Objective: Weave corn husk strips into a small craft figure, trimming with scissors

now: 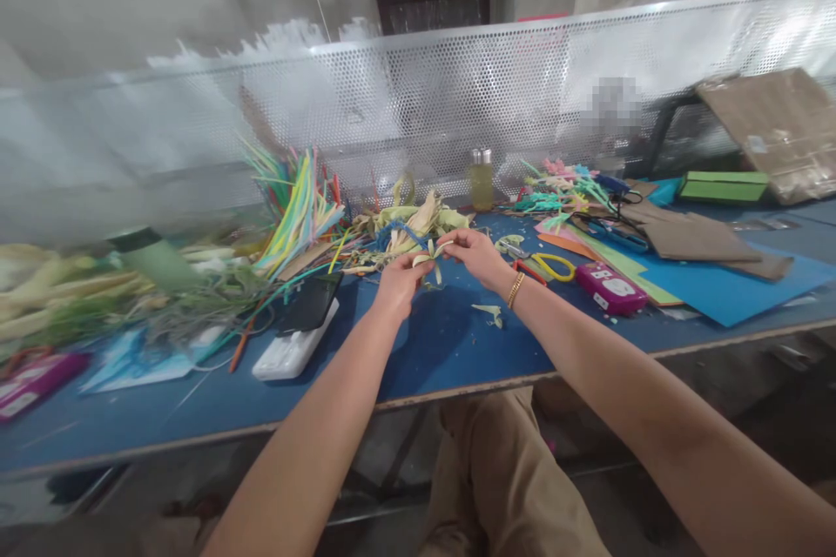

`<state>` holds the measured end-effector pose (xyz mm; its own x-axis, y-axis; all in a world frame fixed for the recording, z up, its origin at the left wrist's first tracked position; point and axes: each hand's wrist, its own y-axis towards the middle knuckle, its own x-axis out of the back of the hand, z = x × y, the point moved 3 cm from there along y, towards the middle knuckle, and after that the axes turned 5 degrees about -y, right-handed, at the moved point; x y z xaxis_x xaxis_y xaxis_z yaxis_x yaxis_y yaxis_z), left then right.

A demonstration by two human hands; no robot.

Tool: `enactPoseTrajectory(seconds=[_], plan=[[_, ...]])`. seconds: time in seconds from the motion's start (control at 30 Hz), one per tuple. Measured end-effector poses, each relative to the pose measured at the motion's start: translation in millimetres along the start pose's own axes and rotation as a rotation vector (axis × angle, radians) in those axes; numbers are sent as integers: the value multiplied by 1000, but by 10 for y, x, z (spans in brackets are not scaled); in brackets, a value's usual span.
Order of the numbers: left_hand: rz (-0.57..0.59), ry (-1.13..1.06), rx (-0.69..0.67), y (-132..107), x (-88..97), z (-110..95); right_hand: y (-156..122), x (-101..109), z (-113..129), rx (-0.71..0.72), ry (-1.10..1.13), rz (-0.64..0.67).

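Above the blue tabletop, both my hands meet at a small piece of pale husk [431, 254] with several narrow, petal-like strips. My left hand [400, 278] pinches its left side. From the right, the fingertips of my right hand [480, 258] close on another strip of it. Just beyond my hands lies a heap of dry corn husks [424, 218], with a blue twisted cord among them. Scissors with a yellow handle [555, 266] rest right of my right hand. A cut scrap of husk [489, 313] lies on the table nearer to me.
A bundle of coloured pipe cleaners [297, 209] stands at left behind a white case with a dark phone [310, 305]. Rightward are a magenta box [610, 288], blue paper sheets [738, 287] and cardboard [702, 239]. A bottle [482, 180] stands before the perforated metal screen [444, 87].
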<state>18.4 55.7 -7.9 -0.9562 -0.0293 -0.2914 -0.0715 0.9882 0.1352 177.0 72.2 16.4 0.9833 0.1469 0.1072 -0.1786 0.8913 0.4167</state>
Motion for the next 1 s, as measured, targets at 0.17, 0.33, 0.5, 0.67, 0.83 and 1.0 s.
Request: enactPoseTrajectory(seconds=[0.17,0.33,0.5,0.67,0.83,1.0], plan=[[-7,45,6,-38,-29,-7,-27,2,24,-46,110,-43],[45,-43,55,-67,-67,5,-40,-54,7,-144,242,12],[39,-101,69,-63,-79,3,-55,-59,25,-106,185,21],[12,-198,47,-53,-79,-23,-55,-58,0,-120,204,65],[18,-247,97,-70,-82,-44,-67,-73,7,9,-31,24],[28,-273,127,-86,-100,-41,-66,-87,-6,93,-42,-28]])
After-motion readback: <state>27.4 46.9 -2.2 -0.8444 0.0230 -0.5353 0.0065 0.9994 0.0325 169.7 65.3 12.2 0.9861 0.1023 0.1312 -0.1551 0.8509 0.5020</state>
